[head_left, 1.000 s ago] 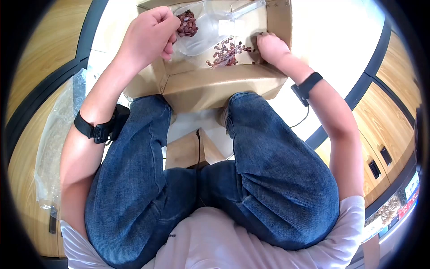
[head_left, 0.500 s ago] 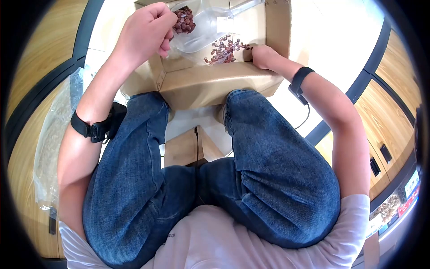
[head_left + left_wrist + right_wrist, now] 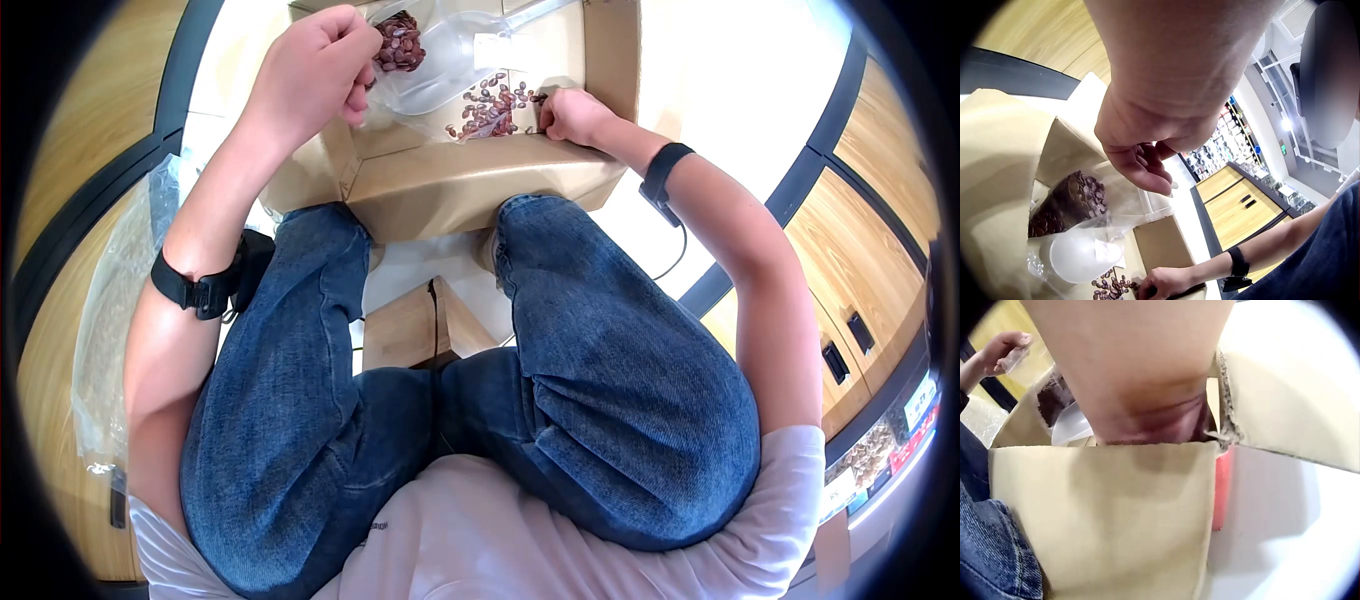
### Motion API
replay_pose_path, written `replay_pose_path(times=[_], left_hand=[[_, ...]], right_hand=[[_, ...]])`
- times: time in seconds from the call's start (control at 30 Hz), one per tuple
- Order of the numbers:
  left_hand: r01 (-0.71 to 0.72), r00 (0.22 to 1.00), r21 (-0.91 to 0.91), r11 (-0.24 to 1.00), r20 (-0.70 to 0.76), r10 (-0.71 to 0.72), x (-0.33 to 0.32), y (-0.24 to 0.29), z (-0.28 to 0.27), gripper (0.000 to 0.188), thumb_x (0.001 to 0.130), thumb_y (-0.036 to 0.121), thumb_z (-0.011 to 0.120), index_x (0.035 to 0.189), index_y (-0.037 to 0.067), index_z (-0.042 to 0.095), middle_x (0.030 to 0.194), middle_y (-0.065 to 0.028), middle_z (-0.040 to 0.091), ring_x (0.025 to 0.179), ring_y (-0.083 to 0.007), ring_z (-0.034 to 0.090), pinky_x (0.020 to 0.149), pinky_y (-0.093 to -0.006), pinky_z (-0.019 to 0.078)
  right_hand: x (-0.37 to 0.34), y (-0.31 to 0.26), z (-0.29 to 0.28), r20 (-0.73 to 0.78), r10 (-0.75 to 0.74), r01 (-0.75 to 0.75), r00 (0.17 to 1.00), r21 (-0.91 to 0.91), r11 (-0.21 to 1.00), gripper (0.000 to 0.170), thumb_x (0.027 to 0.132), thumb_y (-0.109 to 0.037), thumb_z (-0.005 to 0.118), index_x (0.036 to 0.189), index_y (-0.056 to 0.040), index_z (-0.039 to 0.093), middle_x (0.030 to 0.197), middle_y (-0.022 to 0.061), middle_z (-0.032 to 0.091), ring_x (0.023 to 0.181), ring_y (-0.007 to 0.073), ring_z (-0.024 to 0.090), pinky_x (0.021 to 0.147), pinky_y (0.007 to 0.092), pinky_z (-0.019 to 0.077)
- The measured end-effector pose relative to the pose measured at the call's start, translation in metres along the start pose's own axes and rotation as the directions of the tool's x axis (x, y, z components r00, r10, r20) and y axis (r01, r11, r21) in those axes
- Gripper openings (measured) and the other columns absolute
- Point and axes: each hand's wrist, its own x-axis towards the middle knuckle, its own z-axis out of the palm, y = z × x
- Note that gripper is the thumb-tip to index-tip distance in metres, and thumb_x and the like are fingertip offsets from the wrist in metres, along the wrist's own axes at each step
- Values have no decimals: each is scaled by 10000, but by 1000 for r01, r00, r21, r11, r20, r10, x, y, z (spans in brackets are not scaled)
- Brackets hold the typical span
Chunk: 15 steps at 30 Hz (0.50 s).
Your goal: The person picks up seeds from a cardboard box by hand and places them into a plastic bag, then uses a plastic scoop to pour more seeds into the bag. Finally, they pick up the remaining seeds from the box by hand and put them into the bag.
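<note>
My left hand (image 3: 318, 75) pinches the upper edge of a clear plastic bag (image 3: 1027, 367), seen in the right wrist view. Dark red beans (image 3: 1079, 201) fill one end of that bag. Beside them lies a clear scoop (image 3: 438, 75), its handle pointing to the box's far right. Loose beans (image 3: 490, 108) are scattered on the cardboard box's floor, near its front wall (image 3: 460, 180). My right hand (image 3: 578, 116) is down inside the box at the right edge of these beans, fingers bent; its fingertips are hidden.
The box stands just beyond my knees, its flaps folded outward. A wooden block-like object (image 3: 400, 330) is on the floor between the legs. Clear plastic wrapping (image 3: 115, 330) lies at the left, and wooden cabinets (image 3: 850, 260) line both sides.
My right hand has moved left along the box floor, from the right wall to the loose beans. My left hand still holds the bag, slightly further left in view.
</note>
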Motion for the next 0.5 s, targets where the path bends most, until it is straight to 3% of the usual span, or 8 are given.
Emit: replay_pose_path(times=[0.07,0.27,0.5], left_hand=[[-3,1000,-7,1000,-2,3,0,-1,0,256,958,225,530,752,80,484,648,-3,522,498,-77,533,452,-223,449],[-2,1000,20,1000,-4,2,1,1,2,256,958,226,530,752,82,483,641,0,523,493,-73,533,450,-222,450],[-4,1000,22,1000,-9,4,0,0,2,256,955,234,533,753,85,485,645,3,527,487,-69,532,443,-217,457]], right_hand=[[1,-3,-2,4,-131,131,991,-106,986,191,668,-79,741,859,-73,746,882,134,713,839,294,677,791,365,539],[7,-9,-15,143,-144,169,979,-182,969,170,671,-73,741,841,-73,746,871,133,710,853,294,674,797,365,531],[7,-6,-17,146,-159,187,977,-205,961,186,664,-61,738,849,-60,743,865,137,709,840,298,672,786,365,526]])
